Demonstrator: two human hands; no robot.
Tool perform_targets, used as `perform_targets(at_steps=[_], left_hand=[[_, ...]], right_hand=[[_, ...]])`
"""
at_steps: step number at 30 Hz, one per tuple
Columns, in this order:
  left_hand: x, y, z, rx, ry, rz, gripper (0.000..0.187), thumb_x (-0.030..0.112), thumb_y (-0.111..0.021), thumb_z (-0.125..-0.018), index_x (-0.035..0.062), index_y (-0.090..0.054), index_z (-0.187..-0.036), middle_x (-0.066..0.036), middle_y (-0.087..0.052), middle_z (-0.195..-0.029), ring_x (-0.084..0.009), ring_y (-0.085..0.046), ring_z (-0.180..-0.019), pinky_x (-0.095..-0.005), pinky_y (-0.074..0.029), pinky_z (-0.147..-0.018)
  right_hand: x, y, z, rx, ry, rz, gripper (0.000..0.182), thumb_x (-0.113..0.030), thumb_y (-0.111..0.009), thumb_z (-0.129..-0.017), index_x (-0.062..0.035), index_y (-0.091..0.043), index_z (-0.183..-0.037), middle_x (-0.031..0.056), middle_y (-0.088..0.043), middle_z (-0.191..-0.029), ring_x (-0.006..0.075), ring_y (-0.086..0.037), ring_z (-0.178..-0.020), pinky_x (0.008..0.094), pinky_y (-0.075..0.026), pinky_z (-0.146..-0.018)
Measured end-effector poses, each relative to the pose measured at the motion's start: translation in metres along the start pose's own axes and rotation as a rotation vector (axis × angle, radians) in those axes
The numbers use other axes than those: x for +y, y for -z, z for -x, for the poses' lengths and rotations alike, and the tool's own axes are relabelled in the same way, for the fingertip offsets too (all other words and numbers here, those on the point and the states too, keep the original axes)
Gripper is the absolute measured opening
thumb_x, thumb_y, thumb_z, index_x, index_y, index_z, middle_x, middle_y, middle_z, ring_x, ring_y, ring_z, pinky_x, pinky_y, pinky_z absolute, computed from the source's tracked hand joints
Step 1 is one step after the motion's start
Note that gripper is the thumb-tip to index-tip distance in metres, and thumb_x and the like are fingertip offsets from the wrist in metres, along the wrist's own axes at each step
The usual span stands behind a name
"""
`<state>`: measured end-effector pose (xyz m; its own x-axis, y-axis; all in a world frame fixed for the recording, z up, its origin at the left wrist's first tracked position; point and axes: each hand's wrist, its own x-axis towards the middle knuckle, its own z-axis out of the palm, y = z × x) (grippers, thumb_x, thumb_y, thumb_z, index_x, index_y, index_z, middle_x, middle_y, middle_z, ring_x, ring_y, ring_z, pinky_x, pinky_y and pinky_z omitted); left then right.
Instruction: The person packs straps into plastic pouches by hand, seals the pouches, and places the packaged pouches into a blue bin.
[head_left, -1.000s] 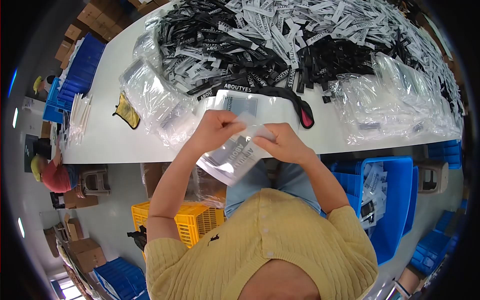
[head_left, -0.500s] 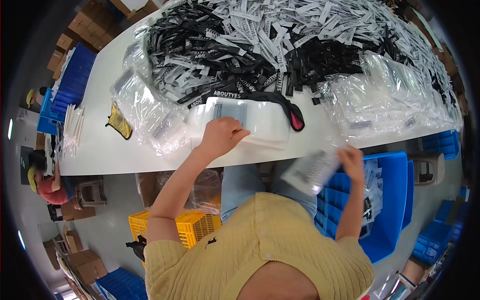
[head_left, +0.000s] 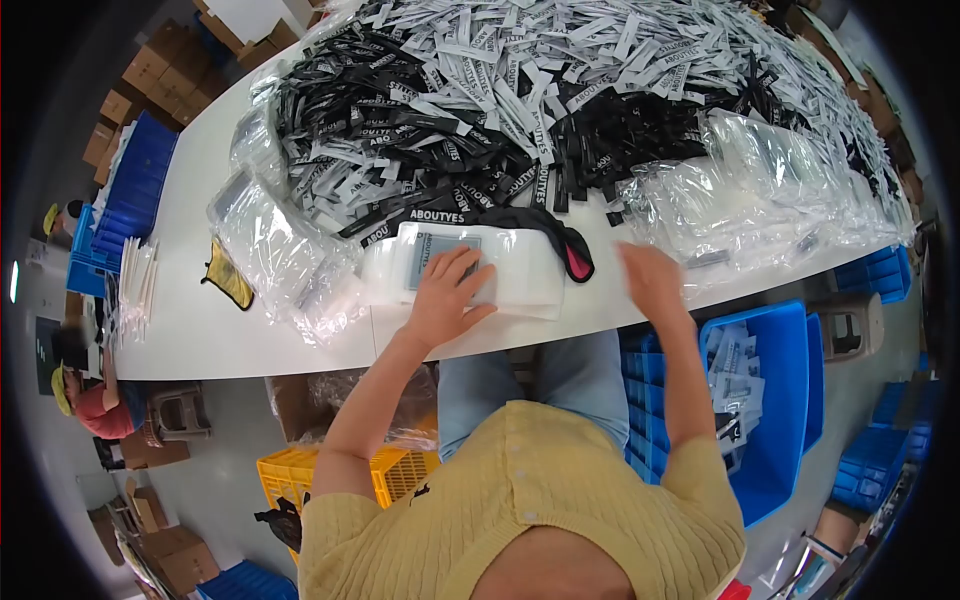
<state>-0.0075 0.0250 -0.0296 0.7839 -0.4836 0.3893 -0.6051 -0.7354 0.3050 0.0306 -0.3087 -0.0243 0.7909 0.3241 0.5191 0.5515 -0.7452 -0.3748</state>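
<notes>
My left hand (head_left: 450, 298) lies on a stack of clear plastic bags (head_left: 525, 270), fingers spread over the grey printed panel (head_left: 425, 262) of the top one. Behind the stack is a black strap lettered ABOUTYES (head_left: 438, 216), next to a black eye-mask-shaped piece with a pink patch (head_left: 574, 252). Over the table to the right, my right hand (head_left: 652, 283) is slightly blurred by motion. Its fingers reach up and left, and I see nothing in them.
A heap of black and white printed strips (head_left: 480, 100) covers the back of the table. Clear bag piles lie left (head_left: 280, 245) and right (head_left: 740, 200). Below right, a blue bin (head_left: 775, 420) contains filled packets (head_left: 735, 375). A yellow crate (head_left: 405, 470) stands below left; a person (head_left: 100, 405) sits farther left.
The packet that my right hand held over the blue bin is gone from it, and that hand has risen over the table. My left hand has gone from pinched to spread on the bags.
</notes>
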Motion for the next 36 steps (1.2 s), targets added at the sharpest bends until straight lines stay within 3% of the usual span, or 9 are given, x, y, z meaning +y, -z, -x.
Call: perform_targets(at_steps=[4, 8, 11, 12, 16, 19, 24, 30, 36], left_hand=[[0.003, -0.003, 0.007, 0.035, 0.009, -0.06, 0.056, 0.027, -0.074, -0.064, 0.0116, -0.058, -0.115, -0.012, -0.05, -0.125, -0.0338, -0.045, -0.118, -0.0482, -0.034, -0.098], [0.0, -0.005, 0.017, 0.053, -0.001, -0.075, 0.056, 0.025, -0.072, -0.062, 0.0124, -0.058, -0.116, -0.012, -0.05, -0.127, -0.032, -0.045, -0.119, -0.0485, -0.034, -0.099], [-0.001, -0.004, 0.018, 0.06, 0.001, -0.061, 0.056, 0.025, -0.071, -0.064, 0.0125, -0.058, -0.116, -0.012, -0.05, -0.127, -0.0316, -0.045, -0.119, -0.0481, -0.034, -0.099], [-0.001, -0.004, 0.018, 0.068, -0.006, -0.066, 0.055, 0.026, -0.07, -0.065, 0.0129, -0.058, -0.117, -0.011, -0.05, -0.127, -0.0313, -0.045, -0.119, -0.0475, -0.034, -0.099], [-0.001, -0.003, 0.018, 0.073, -0.013, -0.061, 0.056, 0.024, -0.071, -0.063, 0.0116, -0.057, -0.116, -0.012, -0.05, -0.125, -0.0329, -0.046, -0.118, -0.0471, -0.034, -0.098], [-0.002, -0.003, 0.017, 0.081, -0.012, -0.052, 0.056, 0.024, -0.071, -0.063, 0.0117, -0.057, -0.116, -0.012, -0.05, -0.125, -0.0323, -0.045, -0.118, -0.0467, -0.033, -0.099], [-0.004, -0.002, 0.019, 0.076, -0.012, -0.048, 0.052, 0.027, -0.068, -0.067, 0.0114, -0.058, -0.116, -0.013, -0.051, -0.125, -0.0323, -0.045, -0.118, -0.0465, -0.033, -0.099], [-0.007, -0.004, 0.021, 0.085, -0.007, -0.019, 0.054, 0.025, -0.07, -0.066, 0.0128, -0.057, -0.117, -0.012, -0.05, -0.126, -0.0317, -0.045, -0.12, -0.046, -0.032, -0.1], [-0.006, -0.002, 0.021, 0.09, 0.0, 0.019, 0.054, 0.021, -0.071, -0.065, 0.0128, -0.057, -0.116, -0.012, -0.05, -0.125, -0.0322, -0.045, -0.119, -0.0461, -0.032, -0.1]], right_hand=[[-0.014, -0.085, -0.106, 0.119, 0.352, 0.243, 0.021, -0.007, -0.056, -0.074, -0.0102, -0.065, -0.093, 0.0034, -0.063, -0.09, 0.0211, -0.056, -0.096, 0.0388, -0.041, -0.086], [0.021, -0.116, -0.146, -0.153, 0.526, 0.188, 0.011, -0.014, -0.061, -0.075, -0.013, -0.064, -0.085, 0.0025, -0.064, -0.089, 0.0192, -0.056, -0.098, 0.0387, -0.04, -0.086], [0.017, -0.123, -0.148, 0.276, 0.255, -0.189, 0.009, -0.019, -0.061, -0.081, -0.0107, -0.06, -0.079, 0.0053, -0.062, -0.076, 0.0234, -0.059, -0.076, 0.0342, -0.046, -0.071], [0.013, -0.121, -0.152, 0.286, -0.12, -0.441, 0.026, -0.03, -0.053, -0.091, -0.0075, -0.058, -0.077, 0.0058, -0.056, -0.063, 0.0206, -0.053, -0.051, 0.0285, -0.044, -0.05], [0.026, -0.111, -0.179, 0.075, -0.705, -1.186, 0.048, -0.047, -0.039, -0.095, -0.0027, -0.057, -0.087, -0.001, -0.039, -0.049, 0.0095, -0.04, -0.04, 0.0246, -0.037, -0.038], [0.041, -0.126, -0.206, 0.081, -0.845, -0.999, 0.045, -0.045, -0.042, -0.093, -0.0023, -0.057, -0.091, -0.0006, -0.042, -0.054, 0.0087, -0.042, -0.043, 0.0234, -0.038, -0.039], [0.032, -0.137, -0.206, -0.194, -0.424, 0.039, 0.042, -0.034, -0.061, -0.075, -0.006, -0.058, -0.106, 0.022, -0.064, -0.09, 0.0405, -0.061, -0.087, 0.0466, -0.049, -0.076], [0.044, -0.122, -0.179, -0.437, -0.249, -0.037, 0.037, -0.036, -0.064, -0.075, -0.0004, -0.065, -0.085, 0.0211, -0.065, -0.081, 0.0387, -0.063, -0.08, 0.0429, -0.049, -0.072], [0.031, -0.095, -0.139, -0.076, -0.477, -0.187, 0.04, -0.037, -0.054, -0.089, 0.0021, -0.063, -0.09, 0.0153, -0.063, -0.075, 0.0267, -0.057, -0.063, 0.0373, -0.045, -0.061]])
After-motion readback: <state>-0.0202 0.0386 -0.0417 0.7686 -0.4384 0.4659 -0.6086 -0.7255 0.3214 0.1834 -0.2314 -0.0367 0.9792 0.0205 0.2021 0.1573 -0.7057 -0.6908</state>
